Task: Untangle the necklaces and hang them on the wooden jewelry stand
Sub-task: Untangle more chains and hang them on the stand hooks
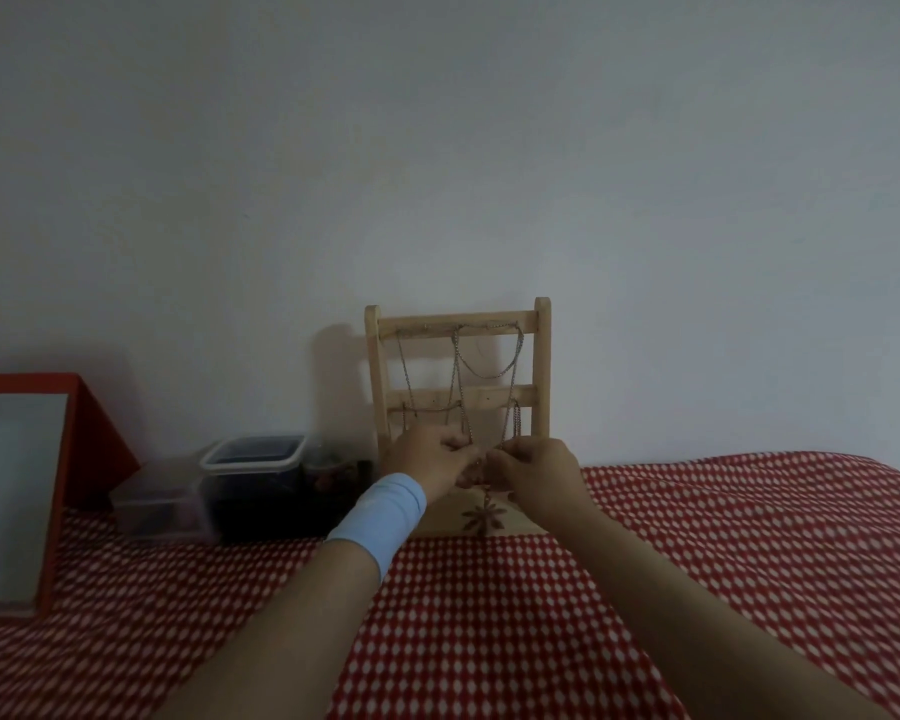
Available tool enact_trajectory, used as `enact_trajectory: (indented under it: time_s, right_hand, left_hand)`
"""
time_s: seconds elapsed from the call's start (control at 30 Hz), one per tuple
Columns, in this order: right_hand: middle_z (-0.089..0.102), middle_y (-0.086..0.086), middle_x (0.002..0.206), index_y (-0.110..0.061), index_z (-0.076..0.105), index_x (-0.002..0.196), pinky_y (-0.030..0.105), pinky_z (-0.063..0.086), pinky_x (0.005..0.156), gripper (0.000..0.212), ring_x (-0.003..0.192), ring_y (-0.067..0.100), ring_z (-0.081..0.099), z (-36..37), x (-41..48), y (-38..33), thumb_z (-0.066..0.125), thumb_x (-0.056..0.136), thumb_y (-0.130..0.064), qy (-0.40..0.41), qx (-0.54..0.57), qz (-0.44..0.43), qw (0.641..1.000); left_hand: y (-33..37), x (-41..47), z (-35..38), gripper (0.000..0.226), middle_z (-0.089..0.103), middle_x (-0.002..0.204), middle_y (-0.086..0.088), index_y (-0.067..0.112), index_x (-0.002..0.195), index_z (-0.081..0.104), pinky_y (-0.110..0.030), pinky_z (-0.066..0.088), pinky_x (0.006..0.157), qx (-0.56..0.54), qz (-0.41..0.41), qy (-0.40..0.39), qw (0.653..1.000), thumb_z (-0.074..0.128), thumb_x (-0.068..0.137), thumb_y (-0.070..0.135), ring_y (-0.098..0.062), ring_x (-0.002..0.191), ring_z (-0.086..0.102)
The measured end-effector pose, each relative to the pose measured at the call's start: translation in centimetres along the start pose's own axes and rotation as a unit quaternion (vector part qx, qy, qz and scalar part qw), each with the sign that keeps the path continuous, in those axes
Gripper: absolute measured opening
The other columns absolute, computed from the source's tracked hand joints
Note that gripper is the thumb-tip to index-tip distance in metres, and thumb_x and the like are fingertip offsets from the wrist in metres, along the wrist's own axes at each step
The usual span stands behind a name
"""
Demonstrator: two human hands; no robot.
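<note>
While the left hand and right hand both pinch the tangled necklaces, a hard tug could cinch them tighter or topple the wooden jewelry stand.

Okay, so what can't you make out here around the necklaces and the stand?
All in the head view.
Which chain each hand pinches: the left hand and right hand cover it with their own fingers.
How many necklaces hang: thin, dim, crossing.
Hooks on the wooden jewelry stand: too small.
Contents of the plastic containers: too dark.
</note>
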State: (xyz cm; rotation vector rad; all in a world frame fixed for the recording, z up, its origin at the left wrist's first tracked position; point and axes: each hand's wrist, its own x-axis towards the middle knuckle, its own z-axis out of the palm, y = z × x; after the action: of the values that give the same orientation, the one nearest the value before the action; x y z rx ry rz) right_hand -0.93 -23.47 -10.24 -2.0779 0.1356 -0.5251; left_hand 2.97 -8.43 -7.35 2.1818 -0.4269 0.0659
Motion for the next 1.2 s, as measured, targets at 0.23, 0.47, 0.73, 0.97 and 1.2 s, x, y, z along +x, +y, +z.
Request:
enact_trajectory:
  time_s: [0.23,0.47,0.73,0.97,1.2]
  right_hand:
    - [0.076,0.001,0.090,-0.014,0.078,0.100,0.017,0.052,0.061,0.017,0.074,0.009,0.067,0.3,-0.1,0.9,0.067,0.097,-0.027,-0.024,-0.121,0.005,0.992]
    - [0.065,-0.002,0.077,-0.010,0.072,0.094,0.018,0.049,0.054,0.021,0.068,0.010,0.062,1.4,-0.2,1.8,0.058,0.100,-0.024,-0.042,-0.184,0.074,0.979]
    - [0.075,0.002,0.108,-0.013,0.073,0.119,0.012,0.052,0.070,0.039,0.093,0.008,0.068,2.1,-0.9,2.3,0.082,0.086,-0.031,-0.082,-0.043,0.085,0.992]
    - [0.076,-0.001,0.105,-0.019,0.076,0.114,0.031,0.063,0.083,0.037,0.095,0.013,0.072,1.5,-1.1,2.4,0.078,0.082,-0.001,-0.145,-0.050,0.044,0.987]
    - [0.070,-0.003,0.104,-0.012,0.070,0.119,0.016,0.057,0.071,0.040,0.092,0.010,0.068,1.2,-0.6,2.8,0.083,0.081,-0.013,-0.132,-0.099,0.027,0.986]
  left_hand:
    - [-1.4,-0.6,1.1,0.018,0.073,0.103,0.003,0.024,0.100,0.075,-0.034,0.053,0.091,0.085,-0.020,-0.063,0.994,0.062,0.089,0.030,-0.015,0.092,0.067]
    - [-2.0,-1.6,2.3,0.023,0.071,0.111,0.005,0.028,0.105,0.075,-0.020,0.043,0.088,0.103,-0.014,-0.127,0.986,0.058,0.091,0.034,-0.010,0.094,0.059]
    - [-3.3,-2.2,1.8,0.024,0.071,0.104,0.013,0.043,0.097,0.073,-0.032,0.044,0.100,0.106,-0.035,-0.186,0.976,0.068,0.076,0.053,-0.012,0.103,0.062]
    - [-4.1,-1.9,2.0,0.030,0.070,0.098,0.013,0.044,0.088,0.068,-0.037,0.051,0.093,0.143,-0.033,-0.121,0.982,0.059,0.065,0.062,-0.015,0.096,0.064]
    - [-3.1,-2.3,2.3,0.022,0.075,0.101,-0.001,0.019,0.107,0.074,-0.014,0.054,0.065,0.103,-0.061,-0.155,0.981,0.069,0.086,0.025,-0.012,0.065,0.068]
